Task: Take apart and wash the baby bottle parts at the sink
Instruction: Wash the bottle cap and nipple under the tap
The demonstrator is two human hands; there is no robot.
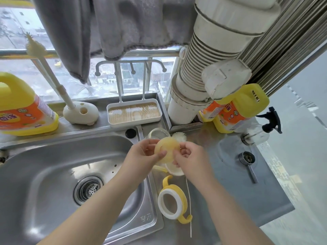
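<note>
Translucent yellow silicone: the teat (pixel 167 149), a round soft disc, held up over the sink's right rim. Left hand (pixel 145 153) pinches its left edge, thumb across the front; right hand (pixel 188 156) pinches the right edge with curled fingers. Both hands grip it.

Just beyond the hands, on the counter: one clear bottle body (pixel 158 133), nothing seen inside it, and one small white bristly brush head (pixel 179 137) beside it. Below the hands, a pale cap-like piece (pixel 174 171), partly hidden. Nearer: one collar ring (pixel 172 203), white ring with two yellow handles, lying flat on the steel counter (pixel 221 188). One thin white straw (pixel 189 207) lies along its right side.

Left: one steel sink basin (pixel 53 174), one strainer drain (pixel 88 189) at the bottom; no parts in it.

Far ledge: one white drying tray (pixel 134 113), shallow cloudy water in it, a pegged rack rising from it. One long brush (pixel 44 68) standing in a cream holder (pixel 80 112). Detergent jugs, yellow: two, one far left (pixel 23 106), one far right (pixel 242 110). One spray bottle (pixel 260 131) at right. One metal measuring scoop (pixel 247 161) on the counter, nothing visible in it.
</note>
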